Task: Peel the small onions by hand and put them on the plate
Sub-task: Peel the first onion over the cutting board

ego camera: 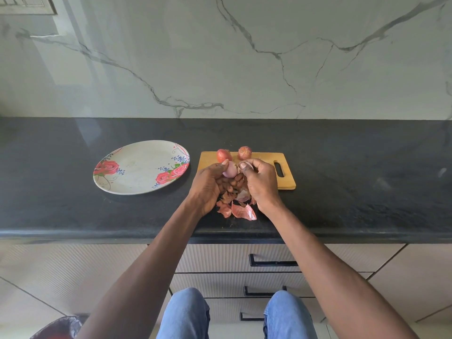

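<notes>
My left hand [208,184] grips a pale, partly peeled small onion [230,170] over the near edge of the wooden cutting board [266,165]. My right hand [260,184] is right beside it, thumb and fingers pinching a pale piece of onion skin [249,164]. Two unpeeled reddish onions [223,154] [244,152] sit at the far edge of the board. A floral plate [137,167] lies to the left of the board with nothing on it.
Loose onion skins [241,210] lie in a pile on the black counter [367,182] below my hands. The marble wall rises behind the counter. Drawers with black handles [271,263] sit below the counter's front edge.
</notes>
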